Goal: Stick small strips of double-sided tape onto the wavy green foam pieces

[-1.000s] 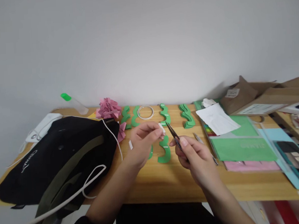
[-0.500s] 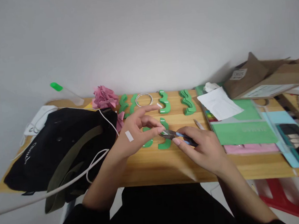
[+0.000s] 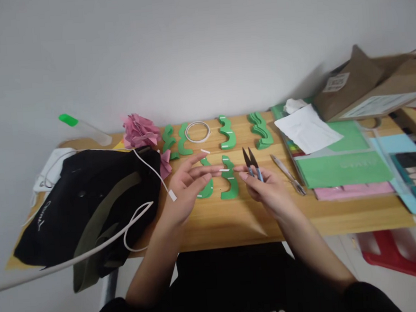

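Observation:
My left hand (image 3: 184, 191) is open, palm inward, over the table's middle. One short white tape strip (image 3: 205, 151) sits on its index fingertip, and another strip (image 3: 172, 195) is stuck near the wrist. A third strip (image 3: 224, 170) shows at the middle fingertip, above a wavy green piece (image 3: 229, 188). My right hand (image 3: 267, 190) holds blue-handled thread snips (image 3: 253, 164), their dark blades apart and pointing away from me. Its index finger reaches toward the left fingertips. A second green piece (image 3: 205, 190) lies partly behind my left fingers.
Behind the hands lie a white tape roll (image 3: 197, 132), a green piece with tape strips (image 3: 227, 132) and a green stack (image 3: 260, 130). A pen (image 3: 287, 174) and green folder (image 3: 344, 169) are right. A black bag (image 3: 100, 197), white cable (image 3: 104, 248) and pink paper flower (image 3: 141, 130) are left.
My hands have moved slightly apart. The snips have swung from pointing left at the left fingertips to pointing away from me. The left fingers have straightened from a pinch.

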`<state>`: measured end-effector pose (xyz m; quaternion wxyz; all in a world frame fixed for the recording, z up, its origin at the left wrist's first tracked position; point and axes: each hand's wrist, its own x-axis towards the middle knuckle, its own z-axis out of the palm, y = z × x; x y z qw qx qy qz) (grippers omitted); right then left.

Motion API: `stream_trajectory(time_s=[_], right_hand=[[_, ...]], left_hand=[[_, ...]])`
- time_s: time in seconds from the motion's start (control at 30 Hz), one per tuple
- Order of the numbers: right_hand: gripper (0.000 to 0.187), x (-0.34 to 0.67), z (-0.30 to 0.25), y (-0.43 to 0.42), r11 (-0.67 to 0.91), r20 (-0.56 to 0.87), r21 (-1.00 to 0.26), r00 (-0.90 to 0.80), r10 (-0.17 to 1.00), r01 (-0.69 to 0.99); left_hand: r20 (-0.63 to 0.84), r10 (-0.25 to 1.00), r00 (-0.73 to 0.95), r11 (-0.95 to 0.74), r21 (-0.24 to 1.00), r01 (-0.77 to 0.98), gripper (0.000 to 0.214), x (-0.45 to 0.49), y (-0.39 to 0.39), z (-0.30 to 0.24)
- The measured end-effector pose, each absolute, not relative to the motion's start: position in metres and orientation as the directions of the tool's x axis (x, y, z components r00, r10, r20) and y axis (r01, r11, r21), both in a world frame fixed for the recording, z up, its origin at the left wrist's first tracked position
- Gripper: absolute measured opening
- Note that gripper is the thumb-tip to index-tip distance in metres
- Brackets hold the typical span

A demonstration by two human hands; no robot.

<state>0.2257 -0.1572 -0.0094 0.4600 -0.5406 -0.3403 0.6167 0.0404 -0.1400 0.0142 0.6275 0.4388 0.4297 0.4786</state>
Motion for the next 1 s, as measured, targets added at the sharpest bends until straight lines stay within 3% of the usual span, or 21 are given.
stream_trajectory(time_s=[0.13, 0.3, 0.4, 0.5, 0.6, 0.8, 1.0], right_hand=[[0.040, 0.211, -0.009, -0.157, -0.337, -0.361, -0.891, 0.026, 0.932, -0.305], [0.034, 0.207, -0.005, -0.155, -0.309, -0.329, -0.913, 0.031, 0.944, -0.266], [0.032, 0.212, -0.005, -0.157, -0.316, -0.334, -0.911, 0.028, 0.942, -0.265], [0.032, 0.222, -0.010, -0.162, -0.331, -0.374, -0.894, 0.095, 0.923, -0.302], [0.035, 0.234, -0.018, -0.171, -0.377, -0.448, -0.868, 0.182, 0.875, -0.324], [0.040, 0.239, -0.033, -0.187, -0.478, -0.556, -0.820, 0.235, 0.798, -0.315], [0.037, 0.224, -0.045, -0.192, -0.495, -0.536, -0.841, 0.207, 0.819, -0.221]], left_hand=[[-0.177, 0.969, 0.170, 0.217, 0.943, -0.254, 0.043, 0.044, -0.143, 0.008], [-0.160, 0.974, 0.159, 0.192, 0.958, -0.212, 0.046, 0.046, -0.145, 0.006], [-0.090, 0.990, 0.108, 0.097, 0.993, -0.063, 0.048, 0.042, -0.149, 0.004], [0.134, 0.990, 0.045, -0.141, 0.952, 0.271, 0.040, 0.029, -0.159, -0.004], [0.338, 0.904, 0.263, -0.428, 0.745, 0.512, 0.036, 0.013, -0.175, -0.024], [0.207, 0.743, 0.637, -0.591, 0.649, 0.479, 0.039, 0.008, -0.204, -0.061], [0.163, 0.653, 0.740, -0.666, 0.588, 0.458, 0.038, 0.015, -0.205, -0.069]])
